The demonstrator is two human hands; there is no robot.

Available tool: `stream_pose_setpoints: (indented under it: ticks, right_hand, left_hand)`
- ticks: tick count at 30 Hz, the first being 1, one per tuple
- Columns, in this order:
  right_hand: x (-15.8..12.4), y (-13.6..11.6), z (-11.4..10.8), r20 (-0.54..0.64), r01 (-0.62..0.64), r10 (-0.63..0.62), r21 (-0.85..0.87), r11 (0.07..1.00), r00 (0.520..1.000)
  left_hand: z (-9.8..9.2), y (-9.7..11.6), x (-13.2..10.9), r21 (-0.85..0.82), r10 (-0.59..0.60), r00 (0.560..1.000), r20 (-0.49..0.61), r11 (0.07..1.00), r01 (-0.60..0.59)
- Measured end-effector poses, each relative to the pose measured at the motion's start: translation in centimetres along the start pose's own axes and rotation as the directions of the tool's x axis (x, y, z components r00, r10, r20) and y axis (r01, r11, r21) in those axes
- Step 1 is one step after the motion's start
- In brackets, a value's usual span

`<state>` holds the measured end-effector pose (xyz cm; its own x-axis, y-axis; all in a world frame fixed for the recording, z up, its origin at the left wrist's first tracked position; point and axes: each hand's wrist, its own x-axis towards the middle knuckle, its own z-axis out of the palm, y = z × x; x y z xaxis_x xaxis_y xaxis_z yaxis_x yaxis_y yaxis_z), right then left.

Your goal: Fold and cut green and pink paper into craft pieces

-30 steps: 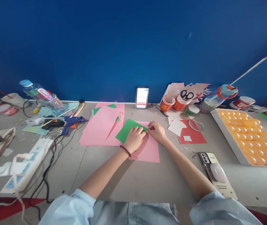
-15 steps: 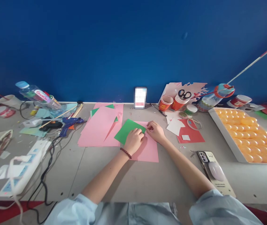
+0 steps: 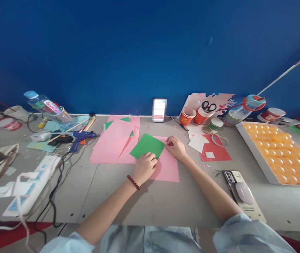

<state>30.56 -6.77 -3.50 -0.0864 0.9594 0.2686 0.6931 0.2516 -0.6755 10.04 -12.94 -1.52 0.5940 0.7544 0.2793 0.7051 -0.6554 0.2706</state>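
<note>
Head view: along the tabletop's (image 3: 113,203) near edge, a power strip (image 3: 32,189) with plugs sits toward the left near corner and a phone (image 3: 250,209) toward the right one.

Farther in, the left hand (image 3: 146,165) lies palm down across the near edge of a green sheet (image 3: 147,144). Its fingers are close together and slightly bent; the thumb is hidden, so I cannot tell whether it grips anything. A half second ago this hand covered more of the sheet's right part; it has since slid back toward the near edge of the tabletop, leaving that part bare. The sheet itself has hardly moved, so the shift looks like a smoothing or repositioning stroke rather than a pull.

The green sheet lies midway between the near and far edges, turned cornerwise and partly over a pink sheet (image 3: 167,170). At its right corner the right hand (image 3: 174,147) has thumb and finger pinched together, apparently on that corner, in the same place as before; that hand seems to be the anchor.

Beyond, pink sheets (image 3: 113,142) lie to the left, and a lit screen (image 3: 159,110) stands at the tabletop's far edge.
</note>
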Motion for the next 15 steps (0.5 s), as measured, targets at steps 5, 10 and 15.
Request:
stream_pose_setpoints:
  ticks: [5, 10, 15]
  right_hand:
    - [0.0, -0.1, 0.0, 0.004, -0.003, 0.003, 0.0, 1.0, 1.0]
    - [0.0, -0.2, -0.2, 0.005, -0.006, 0.006, -0.017, 1.0, 1.0]
    - [0.0, -0.1, -0.1, 0.009, -0.009, 0.01, -0.016, 1.0, 1.0]
  left_hand:
    - [-0.5, 0.2, -1.0, 0.012, 0.02, 1.0, 0.023, 1.0, -0.02]
    - [-0.8, 0.4, -2.1, -0.015, -0.012, 1.0, -0.003, 1.0, 0.012]
    - [-1.2, 0.7, -3.2, -0.016, -0.027, 1.0, -0.005, 0.999, 0.027]
